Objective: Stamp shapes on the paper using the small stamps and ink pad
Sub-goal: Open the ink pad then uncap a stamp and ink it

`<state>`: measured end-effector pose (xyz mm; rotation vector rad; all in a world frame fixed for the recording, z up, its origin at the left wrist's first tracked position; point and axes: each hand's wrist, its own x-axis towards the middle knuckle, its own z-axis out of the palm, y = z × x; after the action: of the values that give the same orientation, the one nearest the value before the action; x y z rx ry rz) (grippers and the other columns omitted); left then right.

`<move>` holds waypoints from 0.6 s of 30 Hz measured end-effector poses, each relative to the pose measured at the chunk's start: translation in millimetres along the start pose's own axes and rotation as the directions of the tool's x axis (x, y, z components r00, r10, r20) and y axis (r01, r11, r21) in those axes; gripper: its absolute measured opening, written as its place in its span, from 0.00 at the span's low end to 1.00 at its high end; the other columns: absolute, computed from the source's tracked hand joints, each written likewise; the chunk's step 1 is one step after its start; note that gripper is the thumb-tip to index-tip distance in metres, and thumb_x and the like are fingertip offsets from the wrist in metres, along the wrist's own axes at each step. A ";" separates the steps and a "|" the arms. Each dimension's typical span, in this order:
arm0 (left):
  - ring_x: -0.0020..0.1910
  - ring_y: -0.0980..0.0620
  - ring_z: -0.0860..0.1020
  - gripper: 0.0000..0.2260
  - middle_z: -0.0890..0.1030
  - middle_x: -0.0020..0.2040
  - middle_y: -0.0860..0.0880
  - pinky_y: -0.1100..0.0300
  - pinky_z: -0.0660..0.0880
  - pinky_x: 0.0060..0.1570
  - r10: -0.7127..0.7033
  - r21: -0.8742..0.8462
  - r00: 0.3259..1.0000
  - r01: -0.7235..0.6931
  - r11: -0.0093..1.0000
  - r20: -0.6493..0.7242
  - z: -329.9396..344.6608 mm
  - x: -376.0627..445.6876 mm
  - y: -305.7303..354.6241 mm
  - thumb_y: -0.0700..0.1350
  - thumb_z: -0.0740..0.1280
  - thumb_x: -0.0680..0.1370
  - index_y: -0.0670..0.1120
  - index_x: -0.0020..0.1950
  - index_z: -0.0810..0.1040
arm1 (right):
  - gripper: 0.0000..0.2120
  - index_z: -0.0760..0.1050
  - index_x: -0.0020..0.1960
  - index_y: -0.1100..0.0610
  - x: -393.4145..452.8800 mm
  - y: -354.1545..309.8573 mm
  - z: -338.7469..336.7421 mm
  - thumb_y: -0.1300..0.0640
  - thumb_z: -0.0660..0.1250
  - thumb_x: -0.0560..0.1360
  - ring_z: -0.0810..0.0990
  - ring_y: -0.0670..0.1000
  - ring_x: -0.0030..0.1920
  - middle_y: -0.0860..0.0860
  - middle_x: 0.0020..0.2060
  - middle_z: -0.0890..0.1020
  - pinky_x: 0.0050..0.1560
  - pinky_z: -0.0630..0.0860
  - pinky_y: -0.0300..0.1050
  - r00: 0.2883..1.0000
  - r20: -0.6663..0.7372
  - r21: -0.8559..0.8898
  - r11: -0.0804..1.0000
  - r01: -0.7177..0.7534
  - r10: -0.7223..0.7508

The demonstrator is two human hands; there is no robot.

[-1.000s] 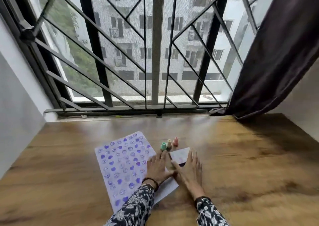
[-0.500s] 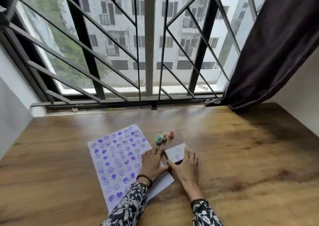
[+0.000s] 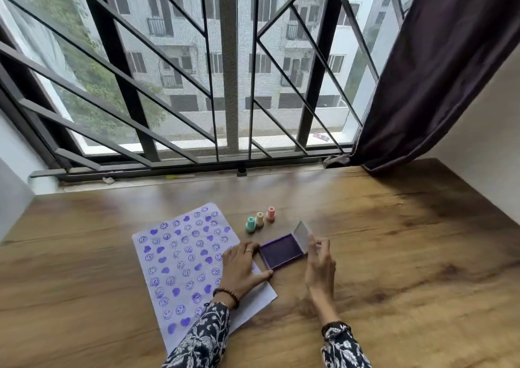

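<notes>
**Ink pad open, three stamps standing, both hands at the pad**

Count: three small stamps – green stamp [image 3: 250, 224], yellow stamp [image 3: 259, 219], pink stamp [image 3: 270, 213] – upright in a short row just beyond the left hand [image 3: 239, 266]. One ink pad [image 3: 281, 251], purple face exposed, between the two hands. One paper [image 3: 180, 258] under and outward of the left hand, covered in purple hearts and smiley faces.

Left hand: fingers spread, flat on the paper's edge, thumb touching the pad's near corner. Right hand [image 3: 320, 266]: fingertips pinching the pad's raised lid [image 3: 302, 234].

Surroundings: wooden table [image 3: 394, 255], barred window [image 3: 225, 72] beyond the hands, dark curtain [image 3: 436, 72] outward of the right hand.

Hidden: the left sleeve [image 3: 202, 339] covers the paper's near corner; stamp faces not visible.
</notes>
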<state>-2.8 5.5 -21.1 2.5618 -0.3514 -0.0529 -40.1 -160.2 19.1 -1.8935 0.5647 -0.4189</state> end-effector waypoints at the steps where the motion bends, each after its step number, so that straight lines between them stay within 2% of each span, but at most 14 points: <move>1: 0.64 0.51 0.67 0.31 0.70 0.64 0.50 0.59 0.51 0.56 0.003 0.000 1.000 -0.003 1.000 0.001 0.1 0.1 -0.1 0.61 0.68 0.67 0.51 0.65 0.66 | 0.19 0.69 0.45 0.59 7.3 1.1 -1.5 0.42 0.55 0.77 0.78 0.59 0.36 0.52 0.32 0.76 0.37 0.73 0.54 0.999 -0.030 0.040 0.998 -0.039 0.040; 2: 0.64 0.51 0.67 0.31 0.70 0.64 0.50 0.59 0.51 0.56 0.004 0.000 1.000 -0.004 1.000 0.002 0.3 -0.2 -0.4 0.61 0.68 0.67 0.51 0.65 0.65 | 0.16 0.70 0.46 0.61 15.6 4.1 -2.5 0.47 0.58 0.78 0.79 0.61 0.39 0.55 0.35 0.78 0.40 0.76 0.56 0.995 -0.057 0.072 0.994 -0.079 0.084; 3: 0.64 0.51 0.67 0.31 0.70 0.64 0.50 0.59 0.51 0.56 0.002 -0.002 1.000 -0.002 1.000 0.002 0.5 -0.1 -0.6 0.61 0.68 0.67 0.51 0.65 0.65 | 0.12 0.72 0.48 0.63 24.0 8.5 -3.6 0.53 0.61 0.78 0.80 0.62 0.42 0.57 0.38 0.78 0.41 0.79 0.53 0.989 -0.077 0.097 0.988 -0.120 0.128; 4: 0.64 0.51 0.67 0.31 0.70 0.64 0.51 0.59 0.51 0.56 0.001 -0.002 1.000 -0.001 1.000 0.003 0.6 0.0 -0.7 0.62 0.68 0.67 0.51 0.65 0.65 | 0.09 0.73 0.49 0.66 31.5 13.7 -4.6 0.58 0.63 0.77 0.80 0.61 0.42 0.59 0.41 0.78 0.37 0.80 0.46 0.981 -0.086 0.122 0.979 -0.163 0.174; 6: 0.64 0.51 0.67 0.31 0.70 0.64 0.51 0.59 0.51 0.56 0.001 0.001 1.000 -0.001 1.000 0.005 0.5 0.2 -0.6 0.62 0.68 0.67 0.52 0.65 0.65 | 0.07 0.74 0.49 0.69 42.8 22.3 -5.7 0.65 0.65 0.75 0.79 0.57 0.39 0.61 0.43 0.79 0.24 0.77 0.32 0.962 -0.071 0.196 0.950 -0.244 0.262; 8: 0.64 0.51 0.67 0.31 0.70 0.64 0.51 0.59 0.51 0.56 0.003 0.001 1.000 -0.003 1.000 0.004 0.3 0.1 -0.3 0.62 0.68 0.67 0.52 0.65 0.65 | 0.09 0.74 0.51 0.71 49.2 25.7 -4.8 0.68 0.67 0.72 0.78 0.55 0.33 0.62 0.39 0.80 0.21 0.75 0.31 0.947 -0.056 0.243 0.924 -0.294 0.316; 12: 0.64 0.51 0.67 0.30 0.70 0.64 0.50 0.60 0.51 0.55 0.011 0.002 1.000 -0.011 1.000 -0.004 -0.1 -0.8 0.6 0.62 0.68 0.67 0.51 0.65 0.65 | 0.17 0.72 0.57 0.65 52.5 22.9 -2.5 0.68 0.70 0.70 0.77 0.50 0.24 0.59 0.37 0.80 0.19 0.75 0.33 0.936 -0.111 0.209 0.929 -0.306 0.333; 14: 0.64 0.51 0.67 0.30 0.70 0.64 0.50 0.60 0.51 0.55 0.010 -0.002 1.000 -0.010 1.000 -0.005 -0.7 -1.2 1.4 0.61 0.68 0.67 0.51 0.65 0.65 | 0.21 0.69 0.60 0.61 52.7 22.4 -1.5 0.65 0.71 0.69 0.80 0.54 0.26 0.59 0.39 0.81 0.26 0.80 0.40 0.936 -0.123 0.153 0.938 -0.310 0.329; 16: 0.64 0.51 0.67 0.30 0.70 0.64 0.50 0.60 0.51 0.55 0.007 -0.007 1.000 -0.007 1.000 -0.006 -0.8 -1.5 1.8 0.61 0.68 0.67 0.51 0.65 0.65 | 0.22 0.68 0.61 0.60 53.7 20.0 0.9 0.60 0.71 0.70 0.83 0.62 0.39 0.62 0.45 0.82 0.41 0.81 0.54 0.941 -0.128 0.018 0.949 -0.314 0.313; 18: 0.63 0.51 0.67 0.30 0.70 0.63 0.51 0.60 0.51 0.56 0.006 -0.018 1.000 -0.006 1.000 -0.009 -0.3 -2.0 1.1 0.61 0.68 0.67 0.51 0.64 0.65 | 0.19 0.71 0.59 0.59 56.1 9.7 6.8 0.56 0.70 0.71 0.80 0.64 0.49 0.63 0.48 0.82 0.46 0.75 0.50 0.966 -0.116 -0.096 0.965 -0.242 0.231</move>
<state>-4.9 5.2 -20.4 2.5423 -0.3531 -0.0423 8.1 -189.7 9.1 -1.8872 0.8896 -0.3366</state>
